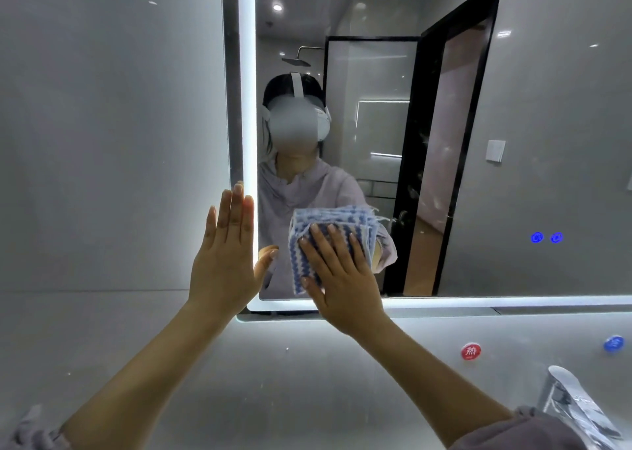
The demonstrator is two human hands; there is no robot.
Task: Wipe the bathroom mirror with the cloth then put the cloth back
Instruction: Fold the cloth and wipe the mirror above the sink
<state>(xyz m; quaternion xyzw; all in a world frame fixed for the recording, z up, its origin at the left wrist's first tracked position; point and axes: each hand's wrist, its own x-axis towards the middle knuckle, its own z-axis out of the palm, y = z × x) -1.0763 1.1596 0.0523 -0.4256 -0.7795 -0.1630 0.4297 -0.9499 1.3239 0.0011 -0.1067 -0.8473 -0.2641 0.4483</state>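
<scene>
Mirror [513,125] glass free above and right of cloth [328,220], left hand [224,261] at left edge, faucet [574,405] below right

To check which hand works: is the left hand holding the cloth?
No, the right hand presses the cloth on the mirror, while the left hand lies flat and empty at the mirror's lit edge.

The mirror [444,142] is glossy glass with a frosted, glowing strip along its edge. The cloth [309,224] looks soft and woven, blue and white, with frayed threads. The tap [574,405] is shiny polished metal against smooth grey wall tiles [102,125]
</scene>
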